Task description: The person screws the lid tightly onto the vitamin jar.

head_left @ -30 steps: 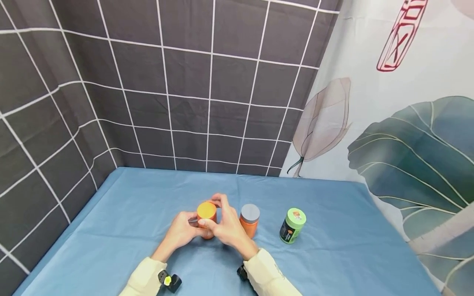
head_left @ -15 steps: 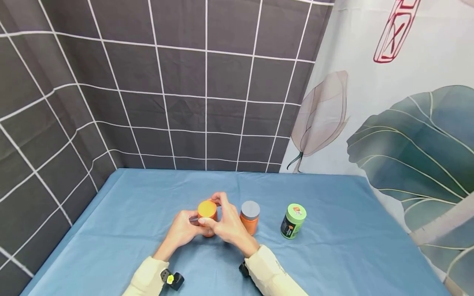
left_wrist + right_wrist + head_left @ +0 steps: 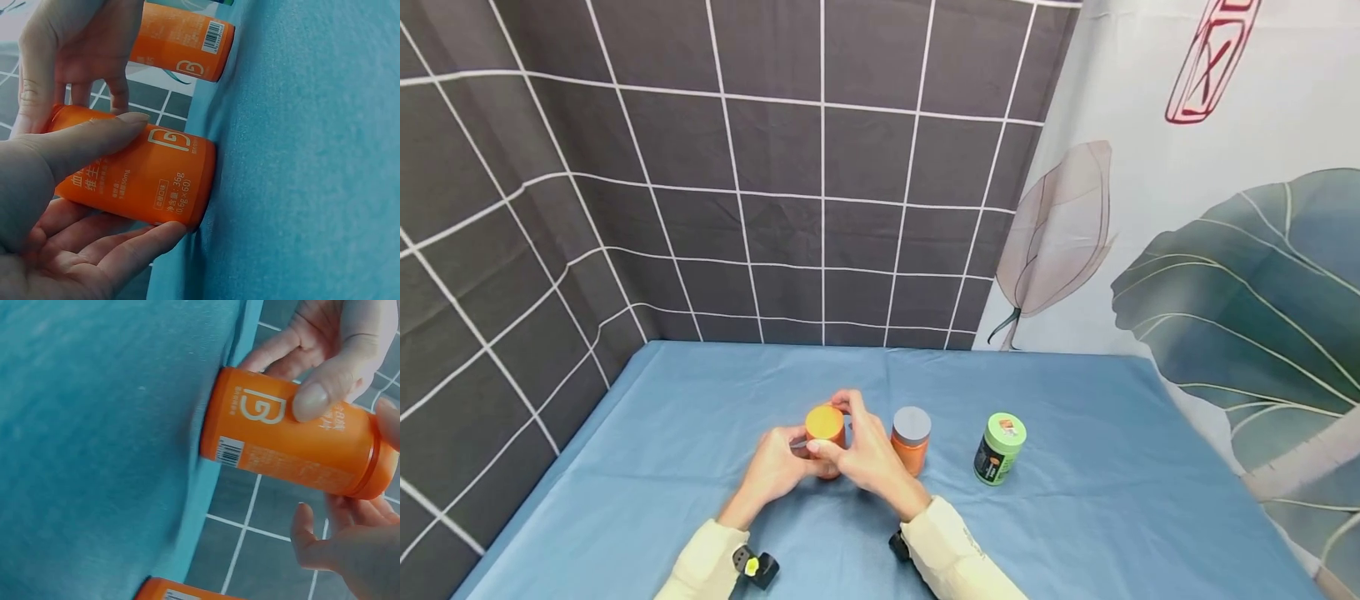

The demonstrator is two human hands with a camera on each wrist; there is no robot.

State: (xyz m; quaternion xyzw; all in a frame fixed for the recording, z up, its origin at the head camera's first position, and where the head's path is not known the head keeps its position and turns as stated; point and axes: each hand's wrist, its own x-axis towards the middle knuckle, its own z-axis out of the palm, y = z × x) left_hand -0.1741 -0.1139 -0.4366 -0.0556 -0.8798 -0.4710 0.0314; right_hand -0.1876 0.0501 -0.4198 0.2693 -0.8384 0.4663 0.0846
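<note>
An orange supplement bottle with a yellow-orange lid stands upright on the blue cloth, between both hands. My left hand grips its body, thumb across the printed label and fingers round the other side, as the left wrist view shows. At the lid, my right hand holds on with thumb and fingers spread to opposite sides. In the right wrist view, the lid sits on the bottle and the base meets the cloth. A second orange bottle with a grey lid stands just right of my right hand.
Further right stands a green-lidded jar with a black and green label. Blue cloth covers the table. Behind it hangs a dark grid-patterned curtain, with a white leaf-printed one at the right.
The head view has shifted slightly. Both hands keep nearly the same places on the bottle, and the other containers stand where they were.
</note>
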